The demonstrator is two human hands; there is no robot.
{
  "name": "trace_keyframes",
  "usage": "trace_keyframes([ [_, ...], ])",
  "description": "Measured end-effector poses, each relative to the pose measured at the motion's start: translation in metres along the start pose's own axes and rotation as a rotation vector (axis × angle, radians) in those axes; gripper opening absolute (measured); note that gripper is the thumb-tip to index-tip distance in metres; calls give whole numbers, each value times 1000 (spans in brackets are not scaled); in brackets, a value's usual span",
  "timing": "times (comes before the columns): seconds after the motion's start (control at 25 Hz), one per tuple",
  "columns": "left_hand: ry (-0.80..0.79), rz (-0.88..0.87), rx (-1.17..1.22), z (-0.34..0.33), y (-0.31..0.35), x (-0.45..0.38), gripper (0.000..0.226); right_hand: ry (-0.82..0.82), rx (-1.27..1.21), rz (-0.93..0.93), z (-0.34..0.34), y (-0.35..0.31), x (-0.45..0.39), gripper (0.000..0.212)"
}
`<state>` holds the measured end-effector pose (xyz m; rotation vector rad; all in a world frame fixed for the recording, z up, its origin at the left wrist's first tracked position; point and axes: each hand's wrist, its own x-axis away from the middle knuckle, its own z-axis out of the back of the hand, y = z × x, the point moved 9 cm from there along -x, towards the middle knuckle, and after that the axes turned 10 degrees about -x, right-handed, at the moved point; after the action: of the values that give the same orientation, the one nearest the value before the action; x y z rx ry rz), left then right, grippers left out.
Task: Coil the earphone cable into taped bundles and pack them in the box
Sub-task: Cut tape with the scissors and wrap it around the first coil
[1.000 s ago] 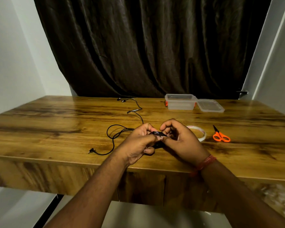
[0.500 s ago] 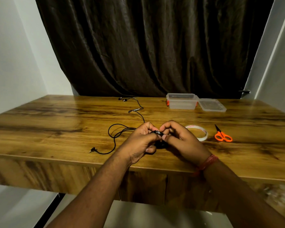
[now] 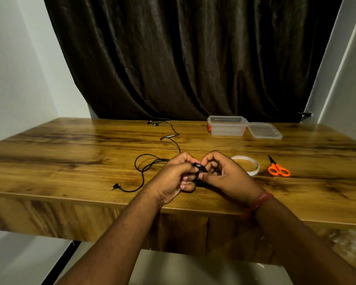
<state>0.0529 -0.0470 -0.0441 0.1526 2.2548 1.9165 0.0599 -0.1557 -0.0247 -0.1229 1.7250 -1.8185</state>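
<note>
Fingers (image 3: 188, 164) of both hands curl round a small black cable coil (image 3: 199, 168), pinched between left hand (image 3: 174, 177) and right hand (image 3: 226, 173). Loose earphone cable (image 3: 146, 164) trails leftward on the bench (image 3: 70, 153); tape roll (image 3: 248, 164), scissors (image 3: 277, 168) sit right, box (image 3: 227, 126) beyond.

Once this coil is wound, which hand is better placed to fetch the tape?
Probably the right hand: the tape lies just beyond it, scissors on the same side. The left hand can keep pinching the coil.

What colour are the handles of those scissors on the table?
Bright orange, with dark blades. The scissors lie right of the tape roll, seen in the head view.
</note>
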Motion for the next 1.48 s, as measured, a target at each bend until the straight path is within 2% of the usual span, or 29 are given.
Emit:
trace_keyframes([
  [0.12, 3, 21, 54, -1, -1, 0, 23, 44, 58, -20, 5, 10, -3, 14],
  [0.56, -24, -93, -160, -6, 7, 3, 13, 165, 507, 80, 8, -2, -1, 6],
  [0.72, -37, -138, -190, -9, 11, 6, 11, 198, 519, 77, 10, -3, -2, 7],
  [0.88, -27, -162, -194, -8, 12, 6, 9, 228, 442, 35, 15, 0, -2, 15],
  [1.04, -39, -163, -203, -9, 13, 6, 7, 173, 331, 29, 16, 6, -6, 18],
  [1.16, -37, -169, -207, -7, 12, 5, 6, 139, 29, -9, 18, 15, -6, 4],
  [1.24, -27, -166, -224, -5, 11, 3, 5, 121, -199, -69, 20, 21, -5, 16],
  [1.28, -29, -165, -231, -5, 10, 3, 5, 110, -276, -85, 20, 21, -4, 15],
  [1.48, -72, -170, -276, -8, 6, 3, 4, 152, -304, -76, 24, 21, -4, 8],
])
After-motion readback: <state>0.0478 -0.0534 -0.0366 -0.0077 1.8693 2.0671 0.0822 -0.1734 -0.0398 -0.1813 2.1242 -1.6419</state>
